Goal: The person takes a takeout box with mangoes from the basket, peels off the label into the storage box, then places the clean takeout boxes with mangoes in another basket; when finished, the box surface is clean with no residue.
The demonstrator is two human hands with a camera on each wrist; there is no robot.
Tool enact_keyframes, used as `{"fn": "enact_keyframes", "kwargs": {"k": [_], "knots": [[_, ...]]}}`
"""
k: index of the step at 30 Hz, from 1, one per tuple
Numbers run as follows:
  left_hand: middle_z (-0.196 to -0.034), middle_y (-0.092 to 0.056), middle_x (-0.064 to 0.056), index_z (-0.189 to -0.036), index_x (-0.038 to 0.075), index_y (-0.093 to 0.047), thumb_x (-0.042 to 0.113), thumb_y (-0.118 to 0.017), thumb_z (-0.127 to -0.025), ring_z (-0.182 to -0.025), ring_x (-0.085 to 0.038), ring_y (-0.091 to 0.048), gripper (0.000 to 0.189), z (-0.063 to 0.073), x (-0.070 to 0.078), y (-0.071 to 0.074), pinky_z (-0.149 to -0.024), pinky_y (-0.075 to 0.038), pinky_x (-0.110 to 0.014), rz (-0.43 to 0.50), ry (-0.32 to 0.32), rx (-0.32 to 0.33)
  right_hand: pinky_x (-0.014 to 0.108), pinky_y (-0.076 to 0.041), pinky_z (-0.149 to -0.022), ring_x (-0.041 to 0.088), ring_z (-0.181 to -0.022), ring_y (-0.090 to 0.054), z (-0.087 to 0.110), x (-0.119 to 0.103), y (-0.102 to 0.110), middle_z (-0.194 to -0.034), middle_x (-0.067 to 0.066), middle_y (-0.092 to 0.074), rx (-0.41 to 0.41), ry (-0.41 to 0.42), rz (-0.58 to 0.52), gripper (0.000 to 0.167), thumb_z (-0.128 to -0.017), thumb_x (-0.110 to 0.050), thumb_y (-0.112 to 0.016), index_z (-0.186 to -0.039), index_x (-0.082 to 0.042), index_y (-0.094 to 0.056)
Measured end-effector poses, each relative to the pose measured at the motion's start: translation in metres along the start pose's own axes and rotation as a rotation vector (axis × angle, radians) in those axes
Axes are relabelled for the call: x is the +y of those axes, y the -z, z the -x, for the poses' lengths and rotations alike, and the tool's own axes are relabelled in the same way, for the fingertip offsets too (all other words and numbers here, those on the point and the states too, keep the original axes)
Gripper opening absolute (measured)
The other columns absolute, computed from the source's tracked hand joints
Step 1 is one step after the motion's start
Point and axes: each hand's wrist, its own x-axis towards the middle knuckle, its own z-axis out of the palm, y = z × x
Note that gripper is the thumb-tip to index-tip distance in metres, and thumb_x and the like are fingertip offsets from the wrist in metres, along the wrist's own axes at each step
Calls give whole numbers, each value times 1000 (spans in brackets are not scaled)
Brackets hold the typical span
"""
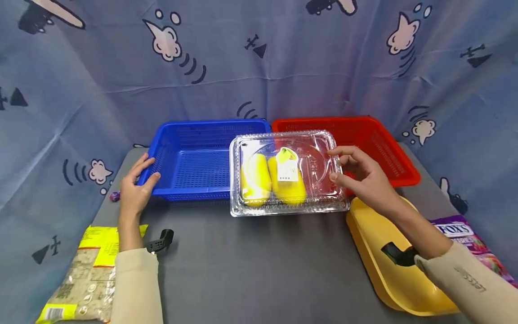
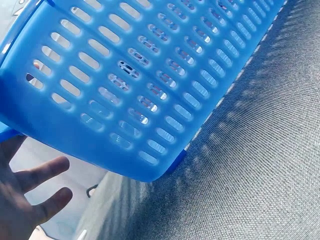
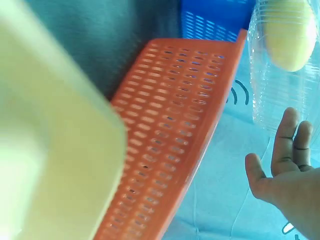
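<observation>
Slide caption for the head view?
Left hand on a blue basket, right hand holding a clear box with two yellow items inside.

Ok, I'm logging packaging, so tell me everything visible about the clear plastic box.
The clear plastic box is shiny and rectangular, with a ridged rim, and looks closed. Two yellow oblong items lie toward its left, one partly behind a white label. The right hand holds its right end. In the head view it overlaps the blue basket and red basket; any support underneath is hidden.
</observation>
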Motion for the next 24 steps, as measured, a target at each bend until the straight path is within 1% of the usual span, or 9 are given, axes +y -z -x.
{"fn": "enact_keyframes", "kwargs": {"k": [3,5,7,10,13,16,19,24], "knots": [[-159,-48,2,-139,11,-64,16,-69,-92,-152,-21,-38,47,1,1,2,-127,-26,-45,11,6,8,25,-61,-71,14,-92,-66,13,1,1,-103,4,-61,-31,2,-6,48,-92,1,-67,-138,-11,-55],[-159,-48,3,-139,11,-63,16,-68,-92,-152,-21,-38,47,1,1,3,-127,-26,-45,17,10,10,25,-61,-72,13,-94,-66,21,0,1,-106,4,-61,-50,4,-3,48,-92,3,-67,-137,-9,-55],[-159,-48,3,-139,11,-63,16,-68,-93,-152,-21,-38,47,1,1,3,-127,-26,-45,21,14,11,20,-59,-80,13,-97,-65,28,-2,-1,-109,5,-61,-62,14,8,47,-91,4,-67,-136,-8,-56],[-159,-47,3,-140,12,-63,18,-67,-93,-152,-20,-37,47,1,0,4,-126,-26,-47,18,17,10,17,-54,-85,12,-97,-61,38,-3,-4,-112,4,-62,-92,29,11,47,-89,6,-69,-134,-6,-57],[-159,-47,3,-140,11,-63,17,-67,-94,-152,-21,-38,47,1,0,3,-126,-27,-49,9,13,13,12,-50,-93,12,-100,-58,47,-2,-5,-117,3,-63,-139,47,7,50,-86,8,-70,-133,-5,-57],[-159,-48,2,-139,10,-63,16,-68,-93,-151,-22,-38,47,1,0,3,-126,-27,-49,14,1,13,11,-47,-98,11,-104,-56,55,2,-7,-124,-1,-62,-196,48,8,53,-85,8,-72,-133,-8,-58],[-159,-48,2,-139,11,-63,16,-68,-93,-152,-21,-38,47,2,0,2,-126,-27,-48,17,1,9,14,-49,-97,10,-104,-57,62,5,-8,-125,-7,-62,-240,37,32,52,-85,4,-74,-133,-11,-59],[-159,-47,3,-140,12,-63,19,-67,-93,-152,-20,-37,47,3,3,-1,-126,-26,-48,14,9,3,18,-49,-96,9,-107,-58,71,12,-10,-127,-9,-61,-318,10,26,49,-88,-1,-74,-133,-14,-59]]}}
